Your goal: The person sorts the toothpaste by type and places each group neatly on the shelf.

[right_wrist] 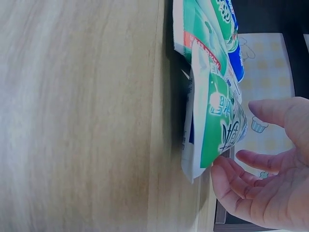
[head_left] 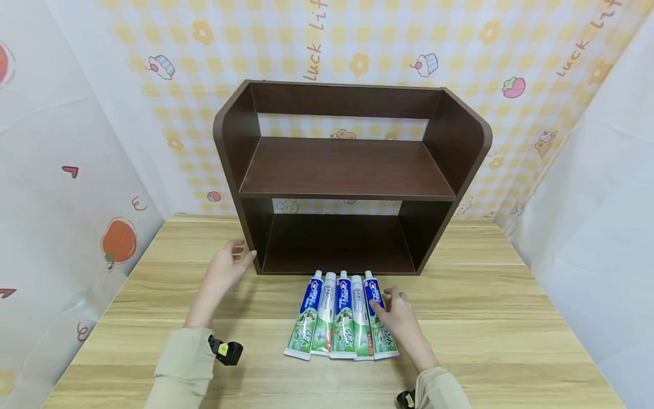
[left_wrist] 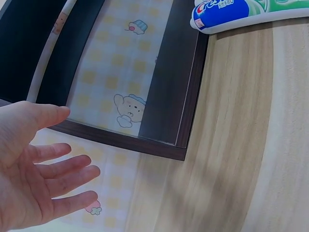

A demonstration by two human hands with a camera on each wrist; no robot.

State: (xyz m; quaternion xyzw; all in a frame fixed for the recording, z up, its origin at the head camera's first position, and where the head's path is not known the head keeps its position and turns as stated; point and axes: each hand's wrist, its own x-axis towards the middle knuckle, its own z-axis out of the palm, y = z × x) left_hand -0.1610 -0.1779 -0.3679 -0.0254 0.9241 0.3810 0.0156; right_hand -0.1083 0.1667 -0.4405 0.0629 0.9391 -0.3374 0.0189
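Several toothpaste tubes lie side by side on the table, caps toward the shelf. Blue and green tubes, such as the leftmost toothpaste tube (head_left: 306, 318), alternate with white and green ones. Over the right end of the row is my right hand (head_left: 401, 318), its thumb and fingers spread about the outermost tube (right_wrist: 223, 118). In the right wrist view the thumb stands apart from the fingers, and the fingertips come right at that tube's edge. My left hand (head_left: 225, 278) holds nothing; its loose fingers are beside the lower left side of the dark brown shelf (head_left: 347, 197).
The two-tier shelf stands at the back of the wooden table (head_left: 485, 318), just behind the tube caps. Behind it hangs a yellow checked cloth (head_left: 357, 34) with printed cakes and flowers. White sheets (head_left: 587, 170) close off both sides.
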